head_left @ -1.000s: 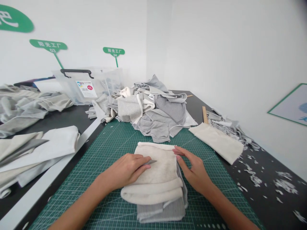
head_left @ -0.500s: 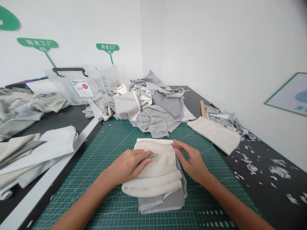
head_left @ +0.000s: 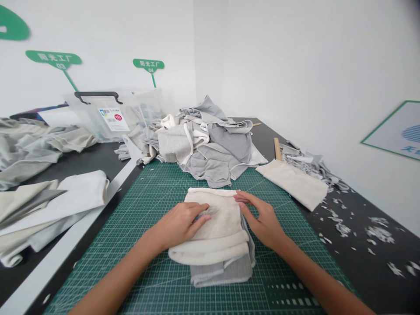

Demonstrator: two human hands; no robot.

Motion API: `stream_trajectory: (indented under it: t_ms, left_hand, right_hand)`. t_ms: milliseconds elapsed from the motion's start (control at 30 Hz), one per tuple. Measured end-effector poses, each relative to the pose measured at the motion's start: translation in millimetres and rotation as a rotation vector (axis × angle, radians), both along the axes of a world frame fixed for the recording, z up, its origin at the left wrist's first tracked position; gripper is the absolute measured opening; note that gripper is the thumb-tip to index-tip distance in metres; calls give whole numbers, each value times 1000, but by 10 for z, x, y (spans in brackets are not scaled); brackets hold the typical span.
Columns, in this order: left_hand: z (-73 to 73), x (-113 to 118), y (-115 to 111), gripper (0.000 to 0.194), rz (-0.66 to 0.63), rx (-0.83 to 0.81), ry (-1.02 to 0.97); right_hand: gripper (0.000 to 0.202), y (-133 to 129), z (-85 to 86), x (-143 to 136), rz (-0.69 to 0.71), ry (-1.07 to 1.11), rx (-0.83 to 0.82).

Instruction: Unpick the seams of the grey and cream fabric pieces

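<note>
A cream knit cloth piece (head_left: 218, 218) with rolled edges lies on top of a folded grey cloth piece (head_left: 226, 274). My left hand (head_left: 183, 223) is over the left side of the cream cloth, fingers closed on small snips (head_left: 211, 211). Their blades are blurred and point right; the grip is mostly hidden by the fingers. At the upper right edge of the cream cloth, my right hand (head_left: 259, 214) rests with fingers stretched out, fingertips touching the fabric and the thumb apart from them. Both cloths lie on a green cutting mat (head_left: 154, 192).
Beyond the cloths is a heap of grey and cream pieces (head_left: 213, 148). A clear plastic bin (head_left: 95, 124) stands back left, near folded pieces (head_left: 78, 192). To the right are a folded cream cloth (head_left: 295, 181), a wooden strip (head_left: 277, 148) and scattered scraps (head_left: 377, 234).
My left hand has shifted very slightly right, and the snips' blades now look blurred. My right hand stays at the cloth's edge. The whole view has tilted a little.
</note>
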State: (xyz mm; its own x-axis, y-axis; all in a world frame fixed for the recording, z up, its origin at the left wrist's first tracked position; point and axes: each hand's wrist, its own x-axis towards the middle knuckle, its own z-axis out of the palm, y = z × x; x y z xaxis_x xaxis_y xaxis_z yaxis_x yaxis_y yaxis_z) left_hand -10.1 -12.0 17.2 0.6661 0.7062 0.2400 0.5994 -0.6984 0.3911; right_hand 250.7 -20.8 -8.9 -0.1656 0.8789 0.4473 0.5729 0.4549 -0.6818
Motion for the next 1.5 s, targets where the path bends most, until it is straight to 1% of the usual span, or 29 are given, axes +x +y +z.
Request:
stream_trajectory:
  t_ms: [67,167,267,333,433,500,567,633,700,767,867,967,1033,1167,1267,1333,1400,1500]
  left_hand:
    - [0,1,-14,32,-10,-3,59]
    - [29,11,-59,33,-25,14,29]
    - [57,14,-107,34,-22,41,-3]
    - [68,1,-134,35,-16,51,50]
    - [93,-23,-174,34,-26,53,149]
    - [123,-8,-203,34,-40,52,149]
    - [160,57,-227,34,-46,63,113]
    - [192,157,-243,35,-56,89,110]
    - [216,251,-252,34,-78,114,160]
    - [229,294,-262,32,-103,115,216]
    - [225,244,-282,33,-90,100,216]
    - [193,145,-295,36,-20,119,122]
    - [169,99,-297,39,19,139,114]
    - [154,30,-301,35,29,140,162]
    - [164,-77,-332,34,42,171,57]
    - [159,-183,-381,35,80,186,5]
    - [130,-308,-456,37,147,169,-9]
    - [33,-514,-605,36,279,126,-68]
  right_hand:
    - [33,-9,2,-8,-4,5,-8]
    - [32,-2,-7,-26,-4,28,-32]
    - [32,4,0,-45,-1,103,-82]
    - [32,-34,37,-49,-7,163,-104]
    - [33,-203,142,-31,-19,214,-123]
    - [33,-379,208,-6,-26,244,-147]
    - [33,-572,239,18,-36,275,-176]
    - [33,-747,227,32,-52,302,-194]
    - [33,-882,187,35,-76,326,-197]
    - [32,-974,141,28,-98,338,-194]
    - [32,-1046,94,1,-109,339,-190]
    - [32,-1058,74,-45,-102,356,-181]
    - [32,-1043,67,-81,-89,351,-183]
    - [34,-996,61,-124,-81,238,-188]
    - [35,-964,94,-121,-92,105,-154]
    - [39,-938,158,-118,-81,-23,-120]
    - [50,-898,249,-129,-6,-197,-83]
    - [83,-792,352,-177,226,-462,-49]
